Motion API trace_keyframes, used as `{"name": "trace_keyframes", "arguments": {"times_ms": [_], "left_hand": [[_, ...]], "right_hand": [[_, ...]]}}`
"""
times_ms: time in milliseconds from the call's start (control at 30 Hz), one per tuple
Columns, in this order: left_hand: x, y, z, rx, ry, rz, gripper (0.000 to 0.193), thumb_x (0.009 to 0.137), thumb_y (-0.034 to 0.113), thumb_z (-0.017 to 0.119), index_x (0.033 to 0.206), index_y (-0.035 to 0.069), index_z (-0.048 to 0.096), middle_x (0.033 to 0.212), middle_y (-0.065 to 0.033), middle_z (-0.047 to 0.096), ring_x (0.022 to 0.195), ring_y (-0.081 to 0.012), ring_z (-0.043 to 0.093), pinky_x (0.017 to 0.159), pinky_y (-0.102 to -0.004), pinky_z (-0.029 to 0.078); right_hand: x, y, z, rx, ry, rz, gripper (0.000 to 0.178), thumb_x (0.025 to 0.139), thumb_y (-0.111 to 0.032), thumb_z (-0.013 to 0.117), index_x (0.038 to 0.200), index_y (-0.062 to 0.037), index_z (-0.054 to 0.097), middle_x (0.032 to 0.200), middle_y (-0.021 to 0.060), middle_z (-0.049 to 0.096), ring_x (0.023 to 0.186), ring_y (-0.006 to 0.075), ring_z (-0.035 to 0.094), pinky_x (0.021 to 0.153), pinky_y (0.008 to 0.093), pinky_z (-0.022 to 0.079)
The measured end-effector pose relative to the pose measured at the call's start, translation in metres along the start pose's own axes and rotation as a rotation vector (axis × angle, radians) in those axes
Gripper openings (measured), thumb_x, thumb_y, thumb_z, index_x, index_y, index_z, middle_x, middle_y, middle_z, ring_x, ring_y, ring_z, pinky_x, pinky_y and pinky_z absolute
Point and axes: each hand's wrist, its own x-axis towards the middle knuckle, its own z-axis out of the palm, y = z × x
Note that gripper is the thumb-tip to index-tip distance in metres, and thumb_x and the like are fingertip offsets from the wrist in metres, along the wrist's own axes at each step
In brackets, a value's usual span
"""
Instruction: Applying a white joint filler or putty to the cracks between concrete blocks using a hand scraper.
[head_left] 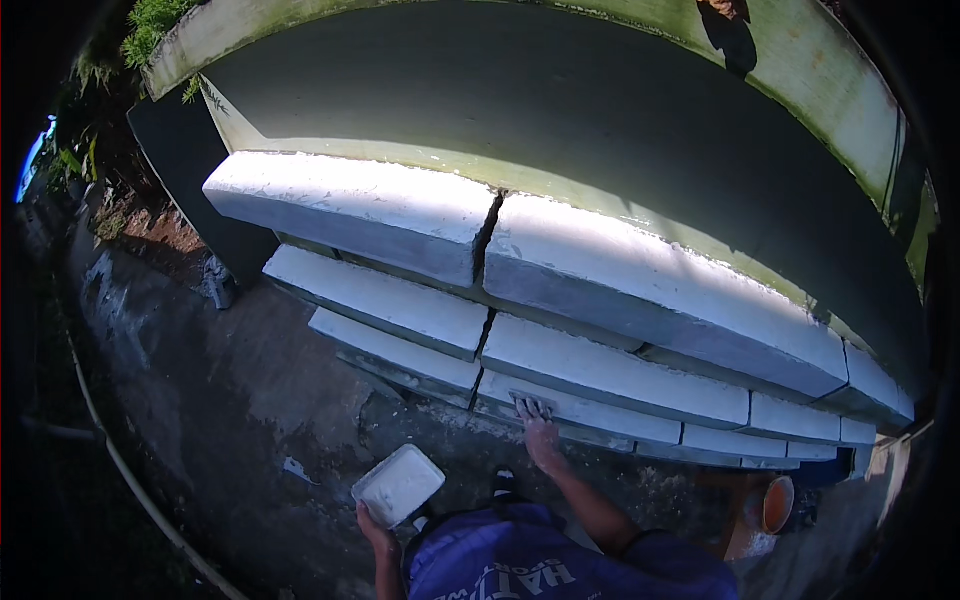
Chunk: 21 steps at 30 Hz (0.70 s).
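Observation:
My right hand (541,436) reaches forward and presses a small grey flat pad or tool (531,404) against the lowest white moulded ledge (575,405) of the wall. My left hand (374,530) holds a flat white rectangular board (398,484) smeared with white paste, low beside my body. Three stepped white ledges run across the wall, split by a dark vertical crack (487,235).
A dark grey wall (520,100) rises above the ledges under a mossy pale coping (800,50). An orange bucket (778,503) stands at the lower right. Rough dark concrete ground (230,400) lies at the left, with a thin hose (130,480) and plants (150,20) beyond.

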Motion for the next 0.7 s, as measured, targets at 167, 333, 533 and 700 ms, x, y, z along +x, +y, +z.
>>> {"name": "trace_keyframes", "arguments": {"times_ms": [167,333,533,700], "left_hand": [[-0.009,-0.004,0.021,-0.026,-0.031,-0.012,0.054,0.095,0.045,0.037,0.125,0.001,0.047,0.118,-0.0106,0.055,0.109,-0.0223,0.054,0.094,-0.0374,0.040],[-0.020,-0.005,0.036,-0.017,0.039,-0.011,0.053,0.096,0.041,0.032,0.125,-0.001,0.046,0.120,-0.0136,0.053,0.109,-0.0232,0.053,0.094,-0.0370,0.040],[-0.028,-0.011,0.032,-0.004,0.099,0.016,0.055,0.096,0.042,0.034,0.125,-0.002,0.046,0.119,-0.0135,0.052,0.109,-0.0234,0.052,0.095,-0.0364,0.039],[-0.026,-0.024,0.011,0.017,0.107,0.052,0.055,0.096,0.042,0.034,0.126,-0.002,0.045,0.120,-0.0134,0.052,0.110,-0.0240,0.051,0.095,-0.0367,0.039]], "right_hand": [[0.025,0.018,0.013,-0.284,0.096,0.055,0.051,0.085,-0.011,0.047,0.136,-0.0119,0.041,0.133,0.0099,0.048,0.119,0.0338,0.048,0.101,0.0435,0.038],[0.001,-0.017,0.005,-0.138,-0.156,-0.082,0.050,0.085,-0.010,0.047,0.135,-0.0099,0.041,0.129,0.0118,0.051,0.119,0.0316,0.049,0.099,0.0433,0.041],[0.050,-0.001,0.003,-0.057,0.167,-0.112,0.046,0.085,-0.009,0.048,0.131,-0.0096,0.046,0.123,0.0136,0.055,0.112,0.0264,0.055,0.091,0.0411,0.047],[0.056,-0.018,0.016,-0.232,-0.133,0.014,0.038,0.085,-0.012,0.050,0.123,-0.0087,0.052,0.114,0.0152,0.058,0.107,0.0267,0.058,0.086,0.0417,0.048]]}}
